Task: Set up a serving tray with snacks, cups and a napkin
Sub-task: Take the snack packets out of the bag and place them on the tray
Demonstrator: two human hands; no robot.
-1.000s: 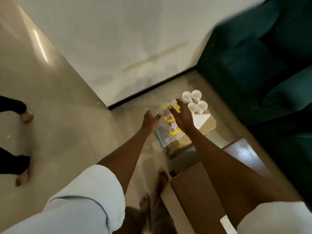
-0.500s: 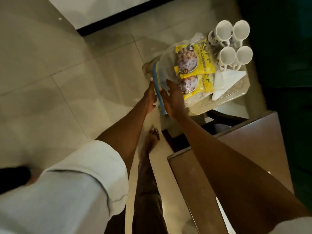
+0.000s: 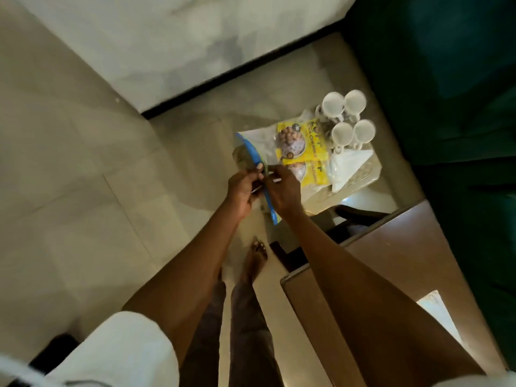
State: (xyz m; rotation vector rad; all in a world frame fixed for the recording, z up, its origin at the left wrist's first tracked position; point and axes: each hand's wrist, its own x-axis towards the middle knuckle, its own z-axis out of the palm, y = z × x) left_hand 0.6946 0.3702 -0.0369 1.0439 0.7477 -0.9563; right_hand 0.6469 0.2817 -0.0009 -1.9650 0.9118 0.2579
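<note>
A clear zip bag [image 3: 259,143] with a blue seal strip lies on a pale tray [image 3: 368,171] on a small table. Inside it are yellow snack packets [image 3: 303,149]. Both hands pinch the blue strip at the bag's near edge: my left hand [image 3: 243,188] on the left side, my right hand [image 3: 282,191] on the right. Several white cups [image 3: 346,118] stand together at the tray's far end. A white folded napkin [image 3: 346,166] lies beside the packets, just in front of the cups.
A brown wooden table [image 3: 396,261] stands at lower right, below my right arm. A dark green sofa [image 3: 446,79] fills the right side. The floor is pale tile [image 3: 83,177] and a white wall meets it behind. My bare foot [image 3: 255,258] stands on the floor.
The camera view shifted. My hands moved from the bag's top to its blue seal strip and now pinch it between the fingers.
</note>
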